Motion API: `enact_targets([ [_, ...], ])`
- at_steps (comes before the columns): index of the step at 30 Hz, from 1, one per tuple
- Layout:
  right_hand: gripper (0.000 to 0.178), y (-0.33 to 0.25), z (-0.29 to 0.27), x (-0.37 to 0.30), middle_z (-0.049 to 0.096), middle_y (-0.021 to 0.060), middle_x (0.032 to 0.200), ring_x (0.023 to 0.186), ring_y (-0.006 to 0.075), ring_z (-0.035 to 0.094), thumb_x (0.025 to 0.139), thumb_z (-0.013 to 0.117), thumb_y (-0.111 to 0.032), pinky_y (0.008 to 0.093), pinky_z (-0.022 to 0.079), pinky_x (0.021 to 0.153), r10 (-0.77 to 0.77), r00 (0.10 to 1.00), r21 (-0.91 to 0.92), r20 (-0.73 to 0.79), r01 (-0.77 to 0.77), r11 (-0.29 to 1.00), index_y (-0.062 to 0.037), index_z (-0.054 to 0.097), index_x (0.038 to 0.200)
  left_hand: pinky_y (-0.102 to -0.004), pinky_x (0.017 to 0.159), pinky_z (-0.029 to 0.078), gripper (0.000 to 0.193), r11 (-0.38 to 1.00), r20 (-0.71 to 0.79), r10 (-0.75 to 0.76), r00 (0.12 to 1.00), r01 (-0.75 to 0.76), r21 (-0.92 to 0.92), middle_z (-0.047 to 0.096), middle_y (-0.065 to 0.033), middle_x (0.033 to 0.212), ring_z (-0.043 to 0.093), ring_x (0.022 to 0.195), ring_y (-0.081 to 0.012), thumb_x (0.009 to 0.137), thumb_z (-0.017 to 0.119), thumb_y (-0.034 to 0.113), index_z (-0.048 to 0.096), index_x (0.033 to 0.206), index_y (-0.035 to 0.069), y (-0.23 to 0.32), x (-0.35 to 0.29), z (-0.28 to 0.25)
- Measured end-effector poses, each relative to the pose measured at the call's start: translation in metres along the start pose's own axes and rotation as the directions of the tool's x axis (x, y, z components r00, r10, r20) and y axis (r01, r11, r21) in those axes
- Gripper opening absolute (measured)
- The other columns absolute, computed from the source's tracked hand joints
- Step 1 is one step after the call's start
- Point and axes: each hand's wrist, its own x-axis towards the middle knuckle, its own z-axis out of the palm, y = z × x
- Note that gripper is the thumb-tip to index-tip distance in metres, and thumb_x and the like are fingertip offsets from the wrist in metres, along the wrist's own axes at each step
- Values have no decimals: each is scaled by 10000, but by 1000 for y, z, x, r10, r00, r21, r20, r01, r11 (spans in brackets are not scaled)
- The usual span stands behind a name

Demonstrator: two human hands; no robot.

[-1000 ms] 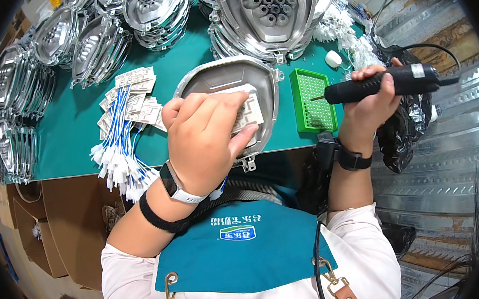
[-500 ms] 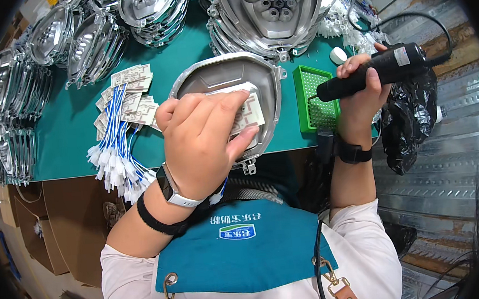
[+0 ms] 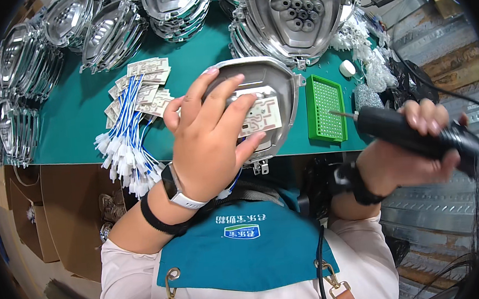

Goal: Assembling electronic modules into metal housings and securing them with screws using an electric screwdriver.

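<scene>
My left hand (image 3: 207, 127) lies with fingers spread over a pale circuit board (image 3: 265, 114) that sits inside a rounded metal lamp housing (image 3: 286, 89). Its thumb and fingertips rest on the board, partly hiding it. To the right, my right hand (image 3: 412, 161) is wrapped round a black electric screwdriver (image 3: 389, 125), slightly blurred by motion. The thin bit points left and overlaps a green perforated tray (image 3: 328, 136) in the picture; I cannot tell how high it is above it.
Left of the housing lie fanned circuit boards (image 3: 152, 77) with blue-white wires and white connectors (image 3: 131, 163). Stacked metal housings (image 3: 115, 35) line the back and left. A taller stack (image 3: 266, 29) stands behind. A round white cap (image 3: 347, 68) and clear plastic pieces (image 3: 376, 65) lie at right.
My right hand has moved right and nearer me with the screwdriver, turning it so the bit points left. My left fingers have spread further over the board. The whole view has shifted slightly.
</scene>
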Motion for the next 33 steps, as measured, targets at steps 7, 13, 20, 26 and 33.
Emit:
enact_targets([
  [7,672,25,71,-22,472,28,813,717,135,469,797,676,-417,255,421,625,-2,889,57,458,-26,998,-74,443,1325,-420,942,276,464,982,-49,-28,998,18,-186,647,8,1071,500,1098,-258,625,797,227,652,1056,136,-8,-1,6],
  [13,724,52,78,-30,478,68,805,649,148,466,848,572,-515,278,430,557,-54,864,-17,501,72,997,-103,328,1392,-421,889,302,457,993,-95,-2,995,-9,-114,648,30,1039,525,1014,-201,631,795,249,650,1053,149,-8,-3,4],
  [20,732,56,82,-36,476,71,781,640,150,472,863,570,-523,282,437,556,-13,882,-123,470,80,989,-110,298,1402,-452,905,303,411,990,-106,9,994,-23,-137,621,35,1037,521,1031,-160,671,772,265,630,1036,142,-10,-5,8],
  [26,759,63,84,-39,499,68,761,620,154,499,836,641,-515,279,452,542,-18,869,-121,494,89,989,-115,294,1379,-453,904,306,416,991,-107,9,994,-23,-133,619,34,1032,521,1018,-157,661,772,272,632,1029,139,-12,-4,9],
  [33,725,73,86,-31,520,67,755,614,146,500,817,671,-508,279,448,532,41,831,-110,555,25,994,-110,320,1311,-437,882,293,436,990,-146,10,989,-31,-140,645,28,1041,547,966,-178,669,773,259,636,1064,137,-12,-6,9],
])
